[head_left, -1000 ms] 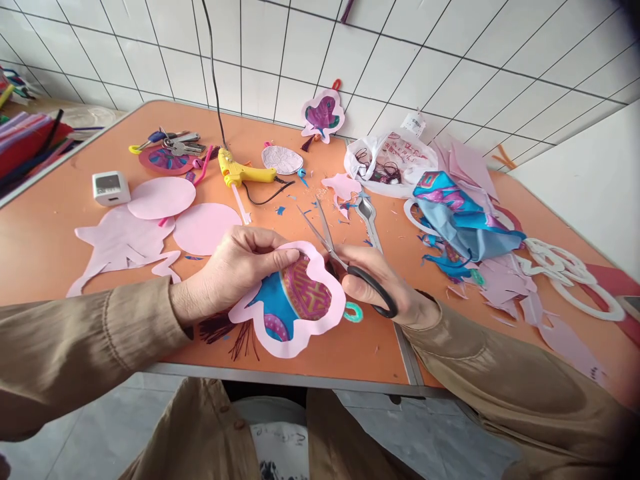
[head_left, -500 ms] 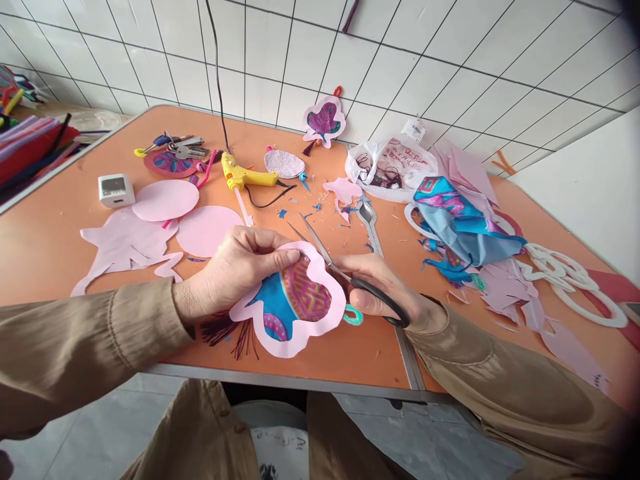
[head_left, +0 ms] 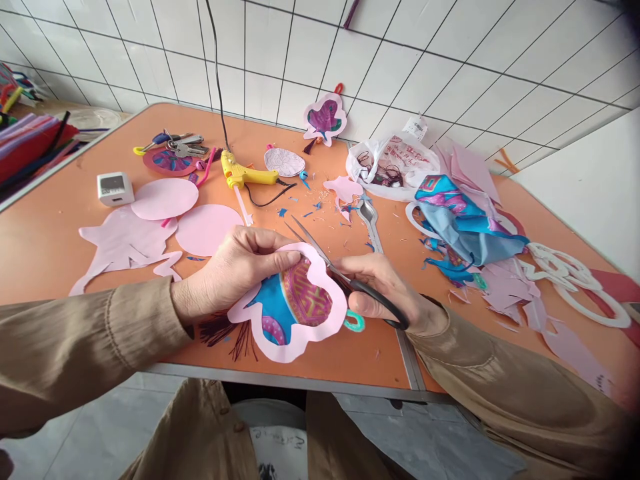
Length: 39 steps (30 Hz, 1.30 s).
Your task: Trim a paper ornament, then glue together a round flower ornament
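Note:
My left hand (head_left: 245,259) pinches the upper left part of a butterfly-shaped sachet (head_left: 290,300), which has a pink border and a blue and purple patterned fabric middle. My right hand (head_left: 383,287) is wrapped round the black handles of scissors (head_left: 345,273). Their blades are slightly apart and point up and left, beside the sachet's upper right edge. A dark tassel (head_left: 243,337) hangs out below my left hand. At the sachet's right edge shows a green loop (head_left: 354,321), close under the scissors.
Behind my hands lie a yellow glue gun (head_left: 245,175), small scraps and a metal spoon-like tool (head_left: 369,220). Pink ovals (head_left: 210,230) and a white adapter (head_left: 115,189) are on the left. Blue fabric (head_left: 460,227), a plastic bag (head_left: 395,167) and pink offcuts (head_left: 505,290) lie right.
The sachet's lower part has dipped slightly. My hands and the scissors have hardly moved, and both grips are the same.

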Available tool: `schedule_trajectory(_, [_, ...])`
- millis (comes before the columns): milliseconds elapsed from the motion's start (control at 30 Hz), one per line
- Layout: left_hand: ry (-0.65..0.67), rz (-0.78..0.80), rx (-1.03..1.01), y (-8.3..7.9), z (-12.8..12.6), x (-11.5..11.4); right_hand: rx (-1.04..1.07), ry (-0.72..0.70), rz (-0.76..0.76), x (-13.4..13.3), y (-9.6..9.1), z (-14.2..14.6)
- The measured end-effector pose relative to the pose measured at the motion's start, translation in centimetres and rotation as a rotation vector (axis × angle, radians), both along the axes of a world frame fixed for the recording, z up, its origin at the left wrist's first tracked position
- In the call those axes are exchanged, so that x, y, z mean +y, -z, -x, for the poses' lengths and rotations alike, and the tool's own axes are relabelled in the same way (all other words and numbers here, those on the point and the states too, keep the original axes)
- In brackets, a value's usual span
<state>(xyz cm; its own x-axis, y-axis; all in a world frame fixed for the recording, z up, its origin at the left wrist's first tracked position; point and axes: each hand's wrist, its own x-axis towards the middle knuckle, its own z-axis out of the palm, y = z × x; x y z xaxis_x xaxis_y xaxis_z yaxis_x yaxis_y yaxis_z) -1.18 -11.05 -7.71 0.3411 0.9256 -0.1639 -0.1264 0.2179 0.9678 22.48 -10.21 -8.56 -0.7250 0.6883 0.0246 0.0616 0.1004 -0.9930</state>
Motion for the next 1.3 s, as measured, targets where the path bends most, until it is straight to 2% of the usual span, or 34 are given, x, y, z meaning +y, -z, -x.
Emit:
schedule_trajectory(300, [0.004,0.016,-0.011,0.09,0.01,0.08,-0.014,0.02,-0.022,-0.02,-0.07,0.16])
schedule_trajectory(500, [0.008,0.067,-0.085,-0.05,-0.05,-0.03,0.064,0.006,-0.041,0.03,-0.25,0.26])
schedule_trajectory(900, [0.016,0.079,-0.135,-0.11,-0.13,0.04,0.036,0.055,-0.021,-0.24,-0.64,0.43])
schedule_trajectory(1300, [0.016,0.076,-0.096,-0.24,-0.05,-0.02,0.006,0.069,-0.058,-0.16,-0.21,0.38])
